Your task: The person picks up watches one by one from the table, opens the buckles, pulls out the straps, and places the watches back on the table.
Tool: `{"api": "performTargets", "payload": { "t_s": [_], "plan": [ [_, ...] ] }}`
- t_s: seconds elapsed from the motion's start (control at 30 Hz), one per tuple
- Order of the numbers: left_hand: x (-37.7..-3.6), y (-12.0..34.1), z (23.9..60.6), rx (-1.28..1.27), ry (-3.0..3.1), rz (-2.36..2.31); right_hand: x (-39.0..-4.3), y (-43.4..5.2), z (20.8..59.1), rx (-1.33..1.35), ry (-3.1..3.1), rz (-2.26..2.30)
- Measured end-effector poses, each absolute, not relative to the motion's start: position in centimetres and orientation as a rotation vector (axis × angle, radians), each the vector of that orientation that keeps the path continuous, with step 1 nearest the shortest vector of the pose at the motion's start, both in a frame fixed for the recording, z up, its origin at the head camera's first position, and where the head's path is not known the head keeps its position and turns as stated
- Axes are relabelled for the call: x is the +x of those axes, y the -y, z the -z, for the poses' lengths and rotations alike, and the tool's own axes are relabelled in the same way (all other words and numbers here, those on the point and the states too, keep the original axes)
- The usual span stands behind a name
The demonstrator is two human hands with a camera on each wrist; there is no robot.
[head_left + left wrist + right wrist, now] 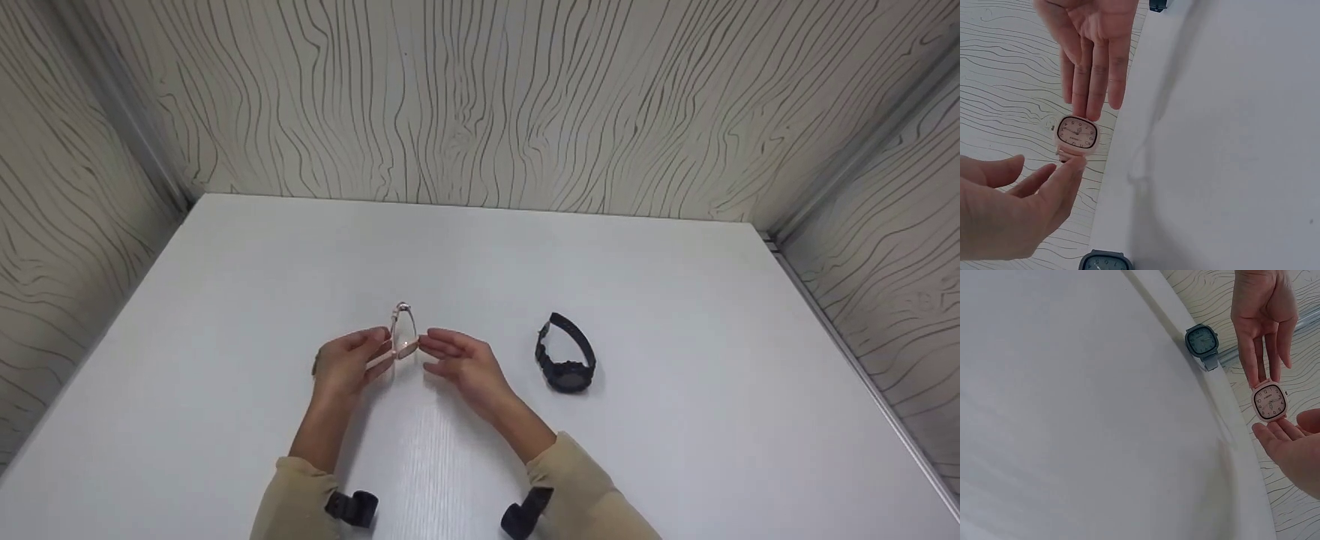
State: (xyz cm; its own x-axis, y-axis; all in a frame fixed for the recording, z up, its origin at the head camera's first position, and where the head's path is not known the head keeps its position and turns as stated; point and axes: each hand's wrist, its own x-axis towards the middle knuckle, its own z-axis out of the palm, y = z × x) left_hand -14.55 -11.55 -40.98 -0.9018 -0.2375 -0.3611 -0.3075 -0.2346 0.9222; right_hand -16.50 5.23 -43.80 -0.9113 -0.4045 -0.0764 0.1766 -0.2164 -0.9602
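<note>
Between the two hands is a pink wristwatch, held up with its strap looped. Its squarish face has a dark ring and numerals. At its left side my left hand grips the strap with its fingers. My right hand reaches in from the other side, fingers straight, fingertips touching the case edge. In the right wrist view, the left hand is above the watch face, and the right hand is below it.
A black wristwatch lies on the white table, right of the right hand. A teal wristwatch lies beyond the left hand, mostly hidden by it in the head view. Wood-grain-patterned panels border the table.
</note>
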Motion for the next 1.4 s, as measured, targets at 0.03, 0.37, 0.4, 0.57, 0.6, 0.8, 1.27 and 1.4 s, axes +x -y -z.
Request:
{"api": "performTargets", "payload": {
  "t_s": [0.03, 0.37, 0.4, 0.57, 0.6, 0.8, 1.27, 1.4],
  "plan": [
    [-14.5, 11.5, 41.0, -0.666, -1.923, -2.343, -16.5, -5.3, 43.7, -0.262, -1.678, 2.193],
    [-15.1, 10.8, 42.8, -0.617, -2.010, -2.341, -16.0, -6.2, 42.9, -0.239, -1.689, 2.278],
    [-15.1, 10.8, 42.8, -0.618, -2.011, -2.341, -16.0, -6.2, 42.8, -0.244, -1.696, 2.279],
    [-16.6, 11.3, 46.7, -0.538, -1.988, -2.410, -15.8, -6.6, 42.5, -0.249, -1.729, 2.281],
    [-16.4, 11.2, 46.6, -0.525, -1.989, -2.419, -15.8, -6.7, 42.4, -0.246, -1.729, 2.284],
    [-15.5, 10.5, 45.0, -0.504, -2.011, -2.409, -15.6, -7.1, 42.3, -0.221, -1.708, 2.329],
    [-14.1, 8.9, 41.3, -0.449, -1.974, -2.370, -15.5, -8.5, 40.9, -0.181, -1.667, 2.421],
    [-14.0, 8.4, 41.2, -0.368, -1.975, -2.348, -15.5, -9.0, 40.5, -0.139, -1.721, 2.394]
  ]
}}
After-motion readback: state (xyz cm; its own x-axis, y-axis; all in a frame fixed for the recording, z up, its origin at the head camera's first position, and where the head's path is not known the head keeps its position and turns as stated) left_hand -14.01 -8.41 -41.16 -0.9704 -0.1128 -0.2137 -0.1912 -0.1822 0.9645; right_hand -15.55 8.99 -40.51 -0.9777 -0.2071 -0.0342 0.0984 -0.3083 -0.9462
